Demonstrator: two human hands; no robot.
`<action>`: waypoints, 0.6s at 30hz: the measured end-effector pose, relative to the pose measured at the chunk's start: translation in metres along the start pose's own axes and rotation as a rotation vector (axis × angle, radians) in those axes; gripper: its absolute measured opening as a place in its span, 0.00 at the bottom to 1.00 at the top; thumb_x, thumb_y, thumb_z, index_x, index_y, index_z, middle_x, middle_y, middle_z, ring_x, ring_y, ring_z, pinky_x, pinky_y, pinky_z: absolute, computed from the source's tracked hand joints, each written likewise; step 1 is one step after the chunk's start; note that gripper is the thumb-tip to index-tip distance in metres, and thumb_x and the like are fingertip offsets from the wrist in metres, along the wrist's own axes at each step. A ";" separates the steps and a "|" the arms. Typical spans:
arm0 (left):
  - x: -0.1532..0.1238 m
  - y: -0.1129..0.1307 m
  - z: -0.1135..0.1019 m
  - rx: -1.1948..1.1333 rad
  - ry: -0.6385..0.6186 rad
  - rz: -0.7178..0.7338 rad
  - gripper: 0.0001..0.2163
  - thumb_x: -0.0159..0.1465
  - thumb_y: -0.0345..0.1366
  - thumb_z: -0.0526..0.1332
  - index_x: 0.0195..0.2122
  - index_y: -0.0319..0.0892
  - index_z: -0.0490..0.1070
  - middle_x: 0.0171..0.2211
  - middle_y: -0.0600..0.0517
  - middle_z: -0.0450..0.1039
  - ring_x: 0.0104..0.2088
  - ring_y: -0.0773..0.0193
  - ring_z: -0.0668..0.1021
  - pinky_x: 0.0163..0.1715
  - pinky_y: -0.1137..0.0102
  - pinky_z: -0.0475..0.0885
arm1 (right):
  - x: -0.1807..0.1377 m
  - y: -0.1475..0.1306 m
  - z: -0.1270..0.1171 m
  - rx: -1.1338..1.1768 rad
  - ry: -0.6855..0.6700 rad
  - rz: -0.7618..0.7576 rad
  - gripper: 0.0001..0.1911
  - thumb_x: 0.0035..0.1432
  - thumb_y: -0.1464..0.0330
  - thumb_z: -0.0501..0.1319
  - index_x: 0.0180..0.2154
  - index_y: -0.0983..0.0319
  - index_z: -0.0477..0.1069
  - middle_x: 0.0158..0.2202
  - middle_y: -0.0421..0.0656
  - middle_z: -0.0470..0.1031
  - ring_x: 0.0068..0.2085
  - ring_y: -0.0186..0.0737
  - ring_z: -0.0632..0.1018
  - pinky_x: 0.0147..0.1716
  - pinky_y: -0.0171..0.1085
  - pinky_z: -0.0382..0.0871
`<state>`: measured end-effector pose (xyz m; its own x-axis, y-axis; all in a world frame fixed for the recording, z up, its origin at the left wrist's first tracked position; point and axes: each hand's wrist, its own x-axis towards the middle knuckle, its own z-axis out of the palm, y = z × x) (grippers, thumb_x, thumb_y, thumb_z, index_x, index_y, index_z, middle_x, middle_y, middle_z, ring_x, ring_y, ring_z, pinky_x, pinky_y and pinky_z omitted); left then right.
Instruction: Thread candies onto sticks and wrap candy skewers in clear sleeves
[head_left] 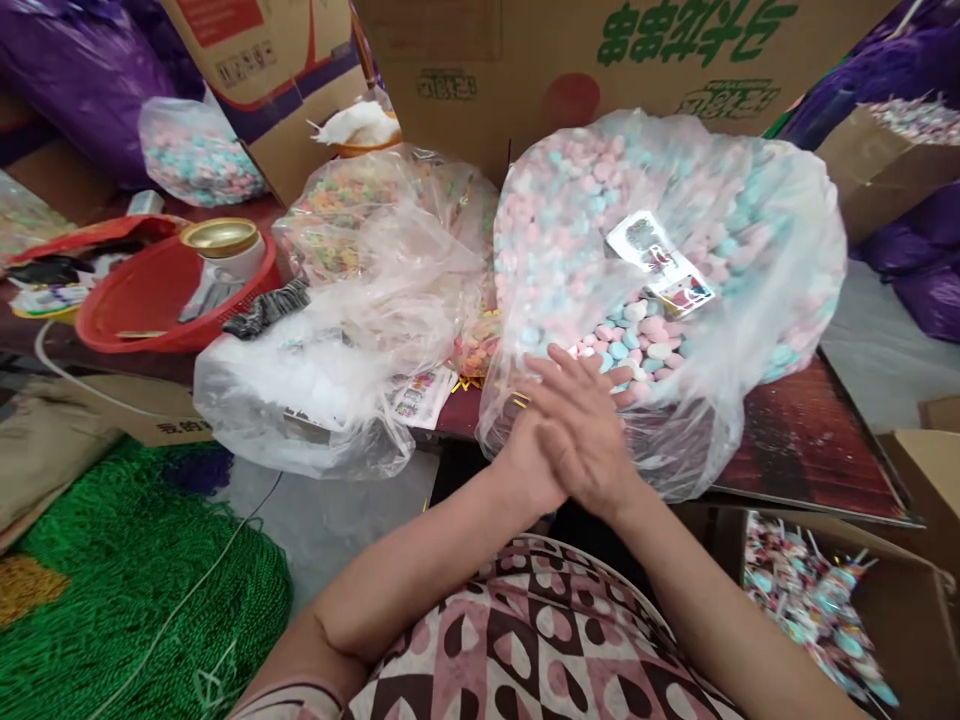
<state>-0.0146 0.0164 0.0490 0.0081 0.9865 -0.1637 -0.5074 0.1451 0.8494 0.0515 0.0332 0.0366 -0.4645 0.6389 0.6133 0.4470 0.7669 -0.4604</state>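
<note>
My right hand [592, 440] lies across my left hand [529, 455], the two pressed together just over the near edge of a big clear plastic bag [780, 240]. The right fingers stretch out to the upper left. Of the left hand, fingertips poke out on the right side; the rest of its fingers are covered. Neither hand shows anything held. Just beyond them, the bag's mouth exposes pink, blue and white candies [645, 340]. A small printed packet [660, 262] rests on top of the bag.
Left of the bag are another bag with orange and green candies [345, 200] and a red plastic basket [97, 315] holding a gold-lidded jar [221, 240]. Cardboard boxes [525, 60] stand behind. At lower right, a box [922, 600] holds wrapped candies; green cords [150, 580] pile at lower left.
</note>
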 end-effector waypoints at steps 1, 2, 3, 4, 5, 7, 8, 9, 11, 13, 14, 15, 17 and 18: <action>-0.005 -0.002 0.004 -0.027 -0.022 -0.019 0.26 0.72 0.41 0.37 0.46 0.42 0.76 0.46 0.51 0.78 0.56 0.69 0.73 0.52 0.75 0.70 | 0.000 0.010 0.000 -0.035 0.012 0.086 0.21 0.68 0.65 0.47 0.56 0.60 0.71 0.60 0.49 0.71 0.65 0.53 0.64 0.63 0.61 0.52; -0.009 -0.002 0.006 -0.079 -0.059 -0.055 0.26 0.72 0.42 0.37 0.49 0.40 0.76 0.48 0.51 0.77 0.57 0.68 0.73 0.52 0.75 0.71 | -0.002 0.019 -0.001 -0.073 0.054 0.178 0.22 0.69 0.65 0.45 0.55 0.59 0.72 0.58 0.49 0.72 0.65 0.54 0.64 0.62 0.62 0.52; -0.013 -0.001 0.008 -0.148 -0.105 -0.107 0.26 0.72 0.43 0.38 0.50 0.42 0.75 0.51 0.51 0.76 0.58 0.67 0.73 0.53 0.72 0.71 | -0.004 0.026 -0.002 -0.097 0.082 0.243 0.21 0.69 0.64 0.46 0.54 0.58 0.72 0.59 0.49 0.72 0.65 0.55 0.65 0.61 0.62 0.54; -0.015 0.001 0.008 -0.222 -0.147 -0.166 0.25 0.72 0.44 0.40 0.51 0.44 0.74 0.54 0.51 0.74 0.59 0.66 0.72 0.55 0.70 0.71 | -0.007 0.028 -0.003 -0.115 0.105 0.278 0.21 0.69 0.64 0.47 0.55 0.57 0.71 0.60 0.49 0.71 0.65 0.55 0.64 0.61 0.62 0.54; -0.016 0.005 0.007 -0.297 -0.166 -0.225 0.24 0.72 0.46 0.40 0.53 0.45 0.73 0.56 0.50 0.72 0.60 0.64 0.71 0.57 0.67 0.69 | -0.009 0.026 -0.003 -0.130 0.137 0.276 0.21 0.68 0.65 0.47 0.56 0.57 0.70 0.61 0.49 0.70 0.66 0.55 0.63 0.62 0.62 0.52; -0.012 0.014 0.005 -0.376 -0.145 -0.304 0.26 0.71 0.50 0.40 0.56 0.45 0.71 0.58 0.48 0.71 0.62 0.61 0.70 0.60 0.63 0.67 | -0.016 0.013 -0.001 -0.095 0.148 0.207 0.23 0.68 0.68 0.47 0.60 0.58 0.66 0.61 0.49 0.69 0.67 0.53 0.61 0.64 0.61 0.51; -0.009 0.019 0.003 -0.381 -0.124 -0.324 0.27 0.70 0.52 0.41 0.57 0.45 0.70 0.58 0.47 0.70 0.62 0.58 0.69 0.61 0.62 0.66 | -0.019 0.003 0.001 -0.056 0.154 0.172 0.24 0.68 0.70 0.47 0.63 0.59 0.62 0.62 0.50 0.68 0.67 0.51 0.62 0.64 0.59 0.52; -0.006 0.024 0.001 -0.364 -0.113 -0.319 0.27 0.70 0.53 0.42 0.58 0.45 0.69 0.58 0.46 0.70 0.62 0.56 0.69 0.61 0.60 0.66 | -0.022 -0.005 0.002 -0.029 0.177 0.136 0.25 0.67 0.71 0.48 0.64 0.60 0.60 0.63 0.51 0.66 0.66 0.51 0.62 0.64 0.59 0.53; -0.002 0.032 -0.007 -0.316 -0.133 -0.269 0.24 0.69 0.52 0.46 0.59 0.47 0.67 0.59 0.46 0.70 0.63 0.55 0.68 0.62 0.57 0.64 | -0.029 -0.012 0.003 0.012 0.208 0.073 0.25 0.65 0.72 0.51 0.63 0.60 0.62 0.62 0.52 0.67 0.65 0.51 0.64 0.63 0.57 0.56; -0.001 0.036 -0.019 -0.251 -0.189 -0.168 0.20 0.68 0.48 0.52 0.58 0.49 0.68 0.59 0.48 0.70 0.62 0.55 0.68 0.63 0.57 0.62 | -0.038 -0.006 -0.004 0.039 0.206 0.111 0.22 0.64 0.73 0.54 0.59 0.58 0.68 0.59 0.49 0.71 0.62 0.49 0.69 0.61 0.54 0.62; -0.001 0.035 -0.026 -0.202 -0.193 -0.094 0.19 0.67 0.46 0.56 0.57 0.49 0.69 0.58 0.49 0.70 0.62 0.56 0.69 0.63 0.58 0.61 | -0.043 0.001 -0.010 0.043 0.210 0.183 0.20 0.64 0.73 0.55 0.56 0.58 0.71 0.57 0.48 0.74 0.59 0.48 0.73 0.60 0.51 0.65; -0.002 0.034 -0.033 -0.131 -0.194 -0.043 0.18 0.66 0.43 0.58 0.57 0.50 0.69 0.58 0.50 0.71 0.61 0.56 0.69 0.63 0.58 0.61 | -0.049 0.010 -0.018 0.040 0.230 0.281 0.18 0.64 0.72 0.56 0.54 0.57 0.73 0.54 0.46 0.76 0.56 0.46 0.76 0.58 0.49 0.68; -0.007 0.029 -0.047 0.010 -0.150 0.013 0.18 0.65 0.41 0.61 0.56 0.50 0.70 0.55 0.49 0.74 0.59 0.56 0.72 0.61 0.58 0.62 | -0.060 0.026 -0.034 0.000 0.307 0.500 0.15 0.64 0.68 0.57 0.51 0.57 0.75 0.49 0.44 0.80 0.50 0.44 0.80 0.53 0.46 0.72; -0.011 0.025 -0.054 0.059 -0.128 0.020 0.17 0.65 0.41 0.61 0.55 0.49 0.71 0.52 0.49 0.75 0.56 0.56 0.74 0.59 0.59 0.64 | -0.065 0.032 -0.042 -0.026 0.335 0.590 0.15 0.64 0.67 0.57 0.49 0.57 0.76 0.47 0.43 0.81 0.48 0.44 0.80 0.52 0.45 0.73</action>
<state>-0.0740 0.0056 0.0451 0.1101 0.9903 -0.0844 -0.4569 0.1258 0.8806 0.1282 0.0140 0.0085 0.1228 0.8937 0.4316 0.5735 0.2911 -0.7658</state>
